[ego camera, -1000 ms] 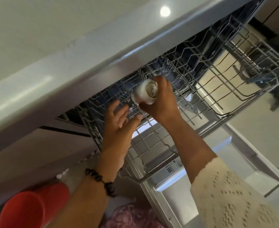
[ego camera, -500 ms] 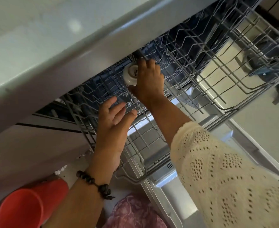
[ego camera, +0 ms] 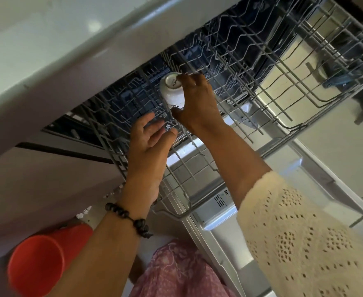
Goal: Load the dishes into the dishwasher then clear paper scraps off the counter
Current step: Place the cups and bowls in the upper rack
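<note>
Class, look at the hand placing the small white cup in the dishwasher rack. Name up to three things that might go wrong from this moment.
1. The right hand holds the white cup only at its side, tilted among the rack wires; if released now it might tip or knock against them.
2. The left hand hovers open close by, so the fingers might catch on the wires.
3. The red cup sits near the left forearm, which might bump it when withdrawing.

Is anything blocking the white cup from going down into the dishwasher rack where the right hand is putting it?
Nothing visible does. The right hand holds the white cup upside down at the rack; only the rack's own wires surround it.
</note>
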